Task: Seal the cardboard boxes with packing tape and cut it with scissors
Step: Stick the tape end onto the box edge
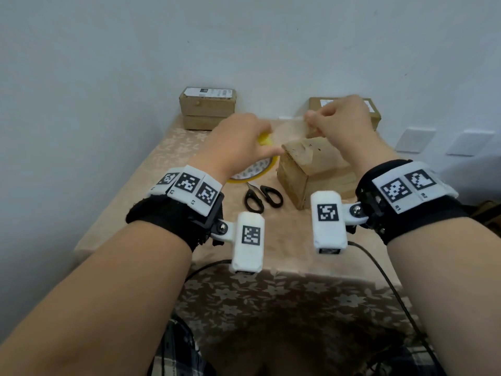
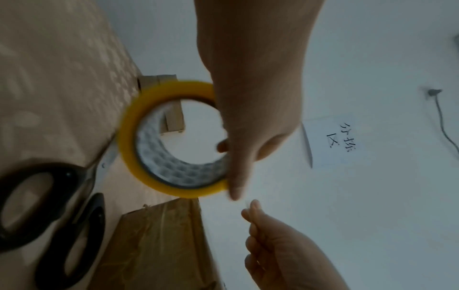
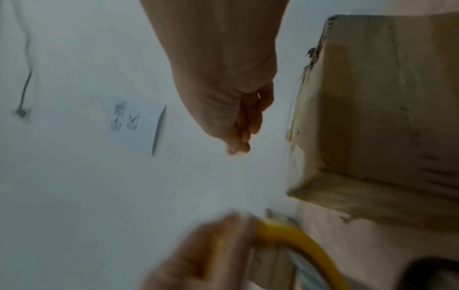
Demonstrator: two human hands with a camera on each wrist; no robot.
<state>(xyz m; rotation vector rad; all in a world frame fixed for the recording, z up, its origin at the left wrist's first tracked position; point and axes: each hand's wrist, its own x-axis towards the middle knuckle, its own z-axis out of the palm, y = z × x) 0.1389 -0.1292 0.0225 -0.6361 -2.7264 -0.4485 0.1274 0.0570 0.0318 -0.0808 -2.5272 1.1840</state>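
The left hand (image 1: 238, 142) grips the yellow-edged roll of packing tape (image 2: 171, 141), fingers curled through its core and thumb on the outer rim, holding it raised above the counter (image 1: 151, 164); the right hand (image 1: 341, 123) pinches the free end of the clear tape (image 1: 291, 126) between thumb and fingertips, the rest of the fingers curled in; the pulled-out strip runs roughly left to right between the two hands, faint and hard to trace. Directly below and slightly nearer than the right hand stands the cardboard box (image 1: 311, 169), its top already glossy with older tape; the right hand is the closer one to it, so laying the strip down probably means lowering that pinched end onto the far edge of the top while the roll trails to the left. The black-handled scissors (image 1: 261, 198) lie flat on the counter between the roll and the box, handles toward the person, untouched. Two more boxes (image 1: 207, 107) sit stacked against the wall (image 1: 135, 50); another box (image 1: 375, 115) is behind the right hand.
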